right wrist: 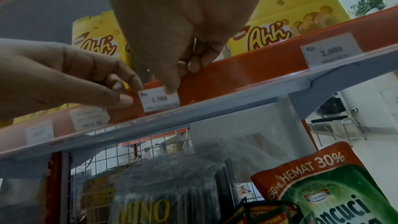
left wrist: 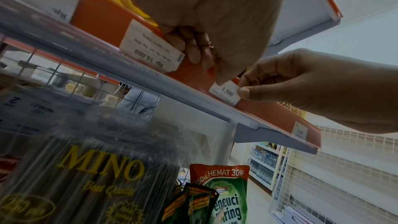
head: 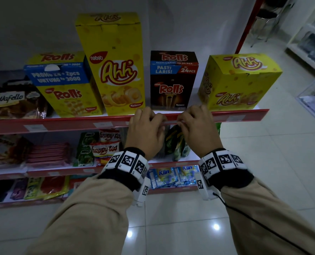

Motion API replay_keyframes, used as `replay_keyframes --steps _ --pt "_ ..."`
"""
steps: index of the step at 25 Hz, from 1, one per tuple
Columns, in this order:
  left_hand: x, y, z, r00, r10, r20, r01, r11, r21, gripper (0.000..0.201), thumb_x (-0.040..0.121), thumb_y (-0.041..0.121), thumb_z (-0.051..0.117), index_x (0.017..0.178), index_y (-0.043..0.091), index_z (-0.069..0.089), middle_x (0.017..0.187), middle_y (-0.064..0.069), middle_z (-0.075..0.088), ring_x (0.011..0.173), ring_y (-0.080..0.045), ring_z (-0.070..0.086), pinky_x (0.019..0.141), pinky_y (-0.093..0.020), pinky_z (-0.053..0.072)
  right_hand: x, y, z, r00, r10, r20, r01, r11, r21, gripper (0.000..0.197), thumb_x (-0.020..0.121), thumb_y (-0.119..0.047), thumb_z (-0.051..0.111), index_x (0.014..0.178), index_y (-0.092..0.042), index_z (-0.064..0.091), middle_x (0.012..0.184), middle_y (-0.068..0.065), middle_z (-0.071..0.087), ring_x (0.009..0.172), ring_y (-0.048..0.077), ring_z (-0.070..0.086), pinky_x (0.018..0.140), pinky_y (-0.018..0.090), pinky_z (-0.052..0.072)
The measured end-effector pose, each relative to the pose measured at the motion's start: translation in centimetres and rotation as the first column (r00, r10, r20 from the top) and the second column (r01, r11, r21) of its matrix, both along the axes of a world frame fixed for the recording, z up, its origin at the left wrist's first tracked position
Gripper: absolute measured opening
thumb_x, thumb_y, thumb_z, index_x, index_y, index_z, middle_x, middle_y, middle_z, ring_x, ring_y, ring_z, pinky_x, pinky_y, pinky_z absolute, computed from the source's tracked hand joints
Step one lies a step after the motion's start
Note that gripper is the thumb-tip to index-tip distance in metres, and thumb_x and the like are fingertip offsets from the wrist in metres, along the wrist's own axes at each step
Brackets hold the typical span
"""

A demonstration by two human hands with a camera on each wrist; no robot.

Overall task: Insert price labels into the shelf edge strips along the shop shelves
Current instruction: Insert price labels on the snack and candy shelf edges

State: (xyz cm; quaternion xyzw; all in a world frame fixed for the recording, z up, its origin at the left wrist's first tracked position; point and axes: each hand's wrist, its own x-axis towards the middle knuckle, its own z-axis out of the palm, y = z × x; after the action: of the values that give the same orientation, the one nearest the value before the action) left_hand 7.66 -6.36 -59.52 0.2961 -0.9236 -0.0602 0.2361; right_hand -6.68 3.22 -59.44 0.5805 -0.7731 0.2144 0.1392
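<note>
A small white price label (right wrist: 160, 100) printed "1.500" (left wrist: 226, 94) lies against the red shelf edge strip (head: 70, 124) of the top shelf, below the brown Rolls box (head: 173, 80). My right hand (right wrist: 181, 77) hooks its fingers over the strip's top edge while its thumb presses on the label's upper right part; seen from the left wrist, this right hand (left wrist: 244, 84) pinches the label's right end. My left hand (left wrist: 206, 67) curls its fingers over the strip, and its thumb touches the label's left edge (right wrist: 129, 91). Both hands (head: 153, 120) (head: 184, 122) sit close together.
The strip also carries a "10.000" label (left wrist: 150, 52) to the left and a "2.000" label (right wrist: 331, 54) to the right. Yellow Ahh boxes (head: 239, 81) stand on the shelf. Snack and detergent packs (head: 105, 148) fill the lower shelves. Tiled floor (head: 263, 162) lies to the right.
</note>
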Motion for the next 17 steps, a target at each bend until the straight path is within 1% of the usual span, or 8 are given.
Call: replay_keyframes --steps 4,7,11,15,17 --pt "0.0 0.1 -0.3 1.000 0.013 0.004 -0.012 1.000 -0.028 0.023 0.083 0.019 0.059 0.105 0.013 0.063 0.096 -0.012 0.049 0.093 -0.032 0.045 0.078 -0.041 0.039 0.2 0.1 -0.6 0.999 -0.036 -0.011 0.036 0.998 -0.041 0.013 0.089 -0.017 0.060 0.096 -0.007 0.065 0.096 0.015 0.058 0.090 0.035 0.051 0.075 0.042 0.041" --pt "0.0 0.1 -0.5 1.000 0.006 -0.010 -0.007 0.999 -0.048 0.023 0.083 0.017 0.061 0.105 0.012 0.062 0.095 -0.013 0.050 0.090 -0.033 0.046 0.076 -0.043 0.040 0.2 -0.1 -1.1 0.999 -0.037 -0.008 0.037 0.995 -0.088 0.010 0.088 -0.016 0.062 0.094 -0.008 0.066 0.094 0.015 0.058 0.088 0.035 0.051 0.073 0.039 0.039" --pt "-0.1 0.2 -0.6 1.000 0.016 -0.010 -0.017 0.999 -0.036 0.025 0.082 0.016 0.061 0.106 0.011 0.058 0.099 -0.012 0.051 0.093 -0.032 0.046 0.078 -0.043 0.040 -0.1 0.0 -1.4 0.999 -0.034 0.005 0.034 0.992 -0.118 0.013 0.086 -0.015 0.064 0.098 -0.008 0.063 0.095 0.014 0.057 0.088 0.033 0.049 0.073 0.038 0.037" --pt "0.3 0.3 -0.5 0.999 0.013 -0.031 -0.014 0.999 -0.032 0.022 0.082 0.007 0.059 0.104 0.010 0.060 0.099 -0.011 0.052 0.093 -0.031 0.047 0.076 -0.042 0.041 -0.1 0.0 -1.6 0.999 -0.036 0.017 0.038 0.988 -0.149 0.020 0.082 -0.008 0.064 0.102 -0.010 0.061 0.095 0.013 0.055 0.088 0.033 0.047 0.072 0.037 0.035" --pt "0.6 0.4 -0.4 0.999 0.000 -0.040 -0.001 0.999 -0.032 0.024 0.081 0.002 0.058 0.104 0.008 0.061 0.098 -0.012 0.054 0.092 -0.032 0.048 0.073 -0.042 0.042 0.0 0.1 -1.6 0.999 -0.025 0.042 0.032 0.982 -0.184 0.020 0.082 -0.007 0.064 0.101 -0.010 0.062 0.096 0.013 0.054 0.088 0.032 0.046 0.073 0.037 0.035"
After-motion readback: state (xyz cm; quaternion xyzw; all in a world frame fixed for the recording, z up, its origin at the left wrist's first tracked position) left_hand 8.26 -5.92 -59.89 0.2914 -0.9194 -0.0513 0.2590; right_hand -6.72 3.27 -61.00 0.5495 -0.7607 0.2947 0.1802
